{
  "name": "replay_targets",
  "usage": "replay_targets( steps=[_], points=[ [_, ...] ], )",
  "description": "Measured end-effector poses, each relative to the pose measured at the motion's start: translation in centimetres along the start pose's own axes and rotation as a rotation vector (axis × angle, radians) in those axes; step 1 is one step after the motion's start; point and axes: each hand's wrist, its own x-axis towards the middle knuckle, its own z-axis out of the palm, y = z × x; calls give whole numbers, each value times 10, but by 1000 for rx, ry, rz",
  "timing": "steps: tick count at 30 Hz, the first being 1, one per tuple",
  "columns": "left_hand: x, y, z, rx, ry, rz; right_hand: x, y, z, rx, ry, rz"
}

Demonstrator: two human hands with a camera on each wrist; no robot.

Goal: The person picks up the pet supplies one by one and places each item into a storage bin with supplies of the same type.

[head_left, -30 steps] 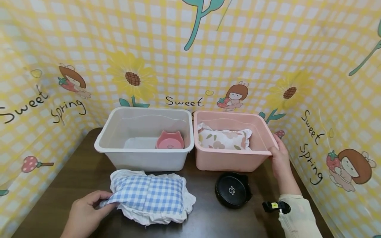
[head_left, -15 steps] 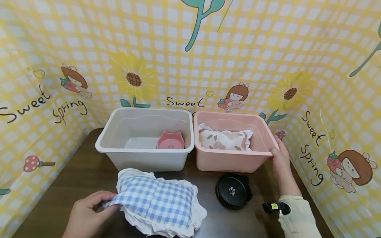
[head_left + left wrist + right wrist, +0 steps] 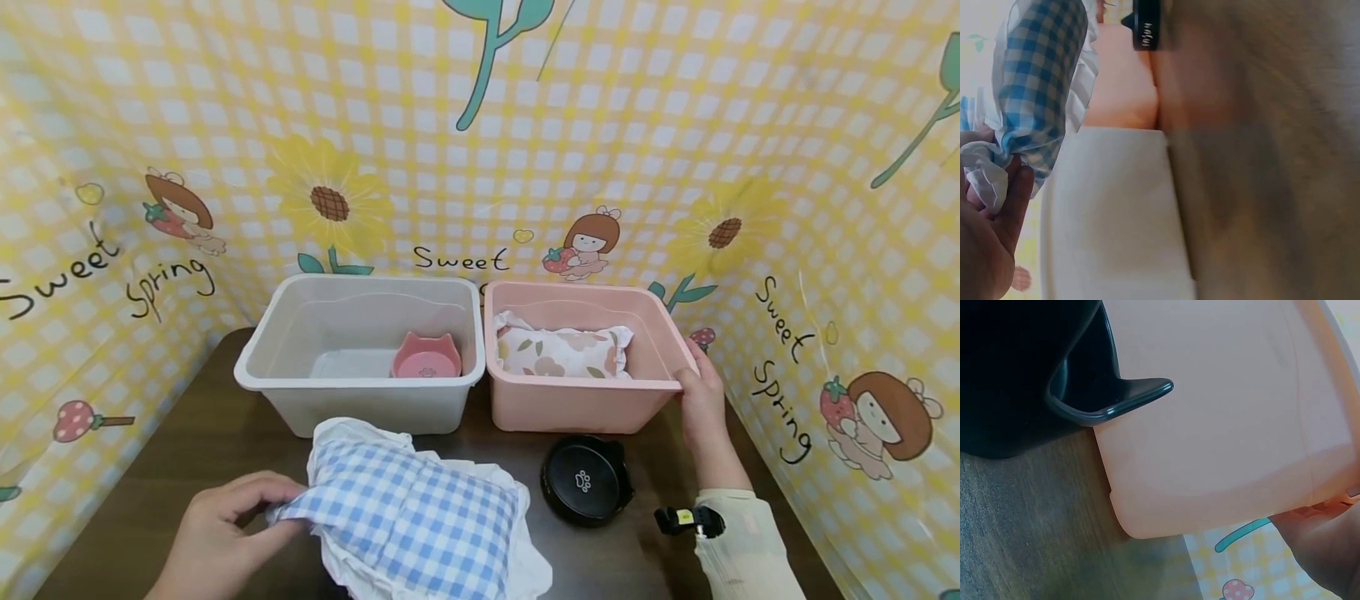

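My left hand (image 3: 225, 527) pinches one corner of a small blue-and-white checked pillow (image 3: 427, 517) with a white ruffled edge. The left wrist view shows the pillow (image 3: 1041, 69) hanging from thumb and fingers, clear of the table. My right hand (image 3: 705, 410) grips the right front corner of the rim of a pink plastic bin (image 3: 577, 407). Inside that bin lies a floral pillow (image 3: 564, 352). A white bin (image 3: 378, 408) stands just left of it, with a pink cat-eared pet bowl (image 3: 427, 357) in its right end.
A black cat-eared pet bowl (image 3: 585, 481) with a paw print stands on the dark wooden table (image 3: 180, 433) in front of the pink bin. Yellow checked cloth (image 3: 480, 183) hangs behind the bins and along both sides. A black wrist mount (image 3: 690, 522) sits by the right sleeve.
The checked pillow has come up and toward me, swinging to the right with its far end lower. My left hand keeps its pinch and shifts slightly. My right hand stays on the bin rim.
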Motion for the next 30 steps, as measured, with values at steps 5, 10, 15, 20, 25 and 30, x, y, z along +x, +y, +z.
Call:
replay_targets(
  steps=[5, 10, 15, 20, 25, 30],
  points=[
    [17, 25, -5, -44, -47, -22, 0, 0, -1, -22, -9, -14],
    [29, 39, -3, -83, -48, -10, 0, 2, -2, -13, -10, -20],
    [43, 45, 1, -144, 15, 118, 2, 2, -2, 3, -10, -11],
    [61, 53, 1, -122, 62, 171, 2, 2, -2, 6, -14, -5],
    [81, 66, 1, -95, 84, 136, 1, 2, -1, 28, -4, -11],
    [102, 80, 3, -78, 110, 61, 2, 3, -2, 5, -1, -22]
  ],
)
